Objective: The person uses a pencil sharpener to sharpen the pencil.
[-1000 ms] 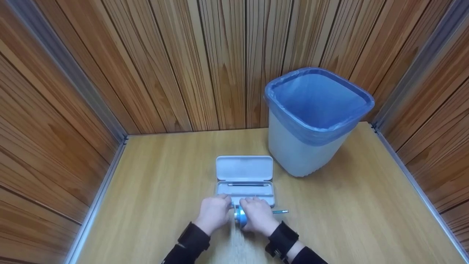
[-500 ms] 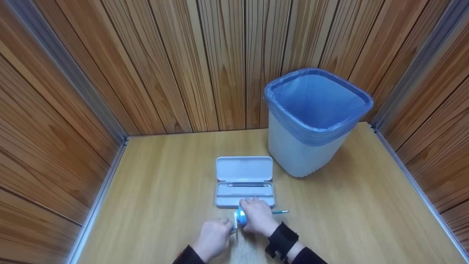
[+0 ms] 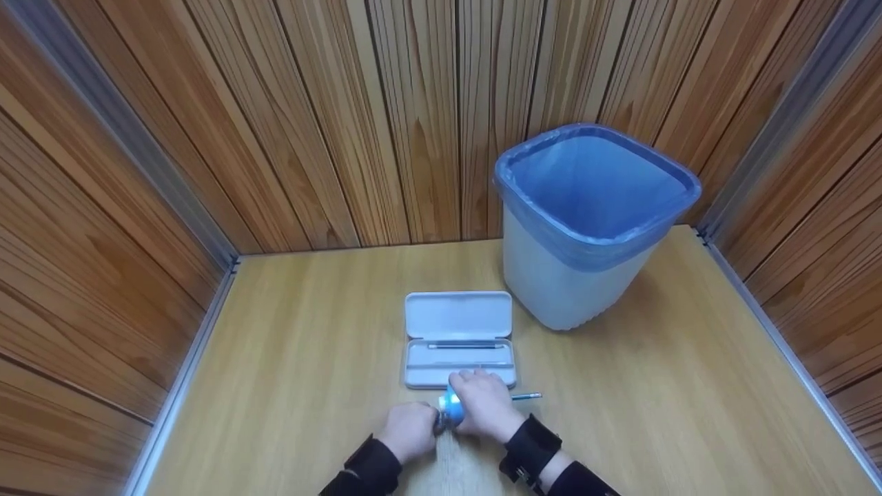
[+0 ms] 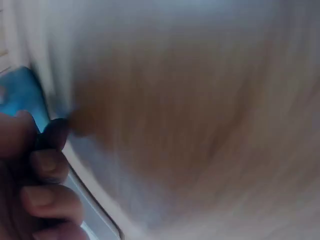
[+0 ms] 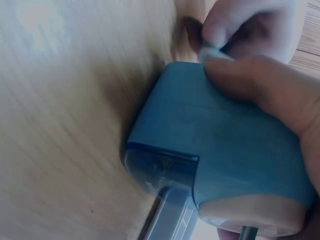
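A blue crank pencil sharpener (image 3: 451, 408) lies on the wooden table in front of an open pencil case (image 3: 457, 315). My right hand (image 3: 485, 404) grips the sharpener's body from above, with the thumb over its top in the right wrist view. From its right end sticks a pencil (image 3: 527, 396). My left hand (image 3: 409, 430) is at the left end, fingers curled around the crank handle (image 5: 212, 53), which the fingers mostly hide. The clear shavings drawer (image 5: 162, 171) shows in the right wrist view. Motion blurs most of the left wrist view.
Another pencil (image 3: 466, 346) lies in the case's upper compartment. At the back right stands a whitish waste bin (image 3: 575, 293) with a blue liner (image 3: 598, 251). Wood-panelled walls (image 3: 420, 138) close off the back and both sides.
My left hand has swung from beside the case down toward me and back to the sharpener's left end, turning the crank. The right hand, sharpener and pencil stay in place.
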Demonstrator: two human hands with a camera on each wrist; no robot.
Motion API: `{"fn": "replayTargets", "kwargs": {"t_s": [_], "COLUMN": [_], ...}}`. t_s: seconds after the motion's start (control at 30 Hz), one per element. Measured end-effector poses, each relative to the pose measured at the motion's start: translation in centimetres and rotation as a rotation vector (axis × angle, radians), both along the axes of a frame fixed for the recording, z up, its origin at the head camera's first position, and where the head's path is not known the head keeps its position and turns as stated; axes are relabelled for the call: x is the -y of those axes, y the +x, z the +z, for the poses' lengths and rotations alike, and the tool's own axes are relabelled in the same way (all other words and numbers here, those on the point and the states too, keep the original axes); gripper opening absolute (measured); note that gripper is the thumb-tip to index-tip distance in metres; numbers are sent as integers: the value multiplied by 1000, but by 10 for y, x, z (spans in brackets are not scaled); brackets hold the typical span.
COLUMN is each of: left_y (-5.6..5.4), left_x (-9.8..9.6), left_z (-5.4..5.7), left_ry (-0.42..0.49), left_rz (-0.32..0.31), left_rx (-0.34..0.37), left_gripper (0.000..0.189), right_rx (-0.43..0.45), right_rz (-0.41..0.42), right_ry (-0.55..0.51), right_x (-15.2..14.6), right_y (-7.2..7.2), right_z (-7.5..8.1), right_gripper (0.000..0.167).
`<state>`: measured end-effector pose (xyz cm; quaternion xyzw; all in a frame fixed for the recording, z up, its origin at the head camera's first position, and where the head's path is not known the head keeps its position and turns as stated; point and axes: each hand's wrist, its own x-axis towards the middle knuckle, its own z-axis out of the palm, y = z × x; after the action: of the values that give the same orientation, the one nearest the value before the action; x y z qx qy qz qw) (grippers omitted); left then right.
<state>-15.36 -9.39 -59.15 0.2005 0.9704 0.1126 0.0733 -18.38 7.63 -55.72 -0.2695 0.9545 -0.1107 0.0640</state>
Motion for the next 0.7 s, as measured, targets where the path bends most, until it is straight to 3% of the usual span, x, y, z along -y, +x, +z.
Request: {"fn": "replayTargets", "kwargs": {"t_s": [0.1,0.23,0.4,0.57,0.7], "left_y": [-11,-26,-38,-26,-5], "left_x": [0,0,-1,0,4], "left_z": [-1,4,25,51,54], "left_ry": [-17,-54,-64,-47,6], "left_rz": [14,33,63,-17,-92], "left_rx": [-35,-135,-230,-397,-531], "left_gripper": [9,8,4,2,6], "right_rx": [3,-41,-46,-6,-13], "right_rz": [11,26,19,-18,-16], "right_ry": [1,-4,15,13,-2], "right_x": [1,1,1,1,1], "right_y": [-1,0,2,2,2], "right_z": [0,0,0,1,-1], "right_gripper": [54,54,59,64,59]}}
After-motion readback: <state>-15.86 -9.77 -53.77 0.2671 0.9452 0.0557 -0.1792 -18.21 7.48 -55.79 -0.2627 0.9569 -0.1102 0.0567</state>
